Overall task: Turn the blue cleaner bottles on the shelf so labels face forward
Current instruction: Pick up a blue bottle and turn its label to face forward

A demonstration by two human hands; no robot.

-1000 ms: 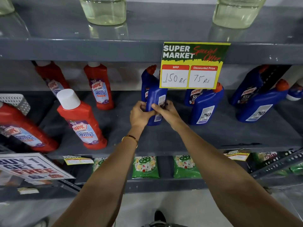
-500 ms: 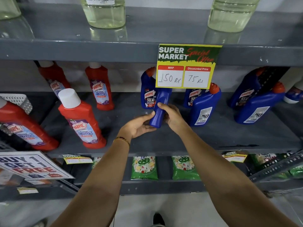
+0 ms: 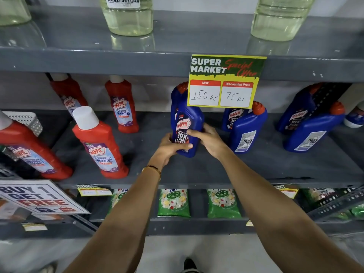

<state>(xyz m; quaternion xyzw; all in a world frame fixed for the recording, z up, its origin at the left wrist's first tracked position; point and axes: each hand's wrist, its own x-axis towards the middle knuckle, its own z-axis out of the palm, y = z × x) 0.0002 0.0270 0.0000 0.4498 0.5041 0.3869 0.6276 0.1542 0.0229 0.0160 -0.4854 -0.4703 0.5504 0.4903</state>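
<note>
On the grey shelf (image 3: 256,166), your blue bottle (image 3: 187,123) at centre now shows its front label where half a second ago only its narrow edge faced you, so this one is nearly done. Your left hand (image 3: 169,146) and right hand (image 3: 210,140) both grip its base. At 3 o'clock, another blue bottle (image 3: 247,133) shows its back label.

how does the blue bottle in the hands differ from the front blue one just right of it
The held bottle shows its front Harpic label; the neighbour bottle shows its white back label. The held bottle is gripped by the left hand and right hand; the neighbour bottle stands untouched on the shelf. Both are blue with red caps.
</note>
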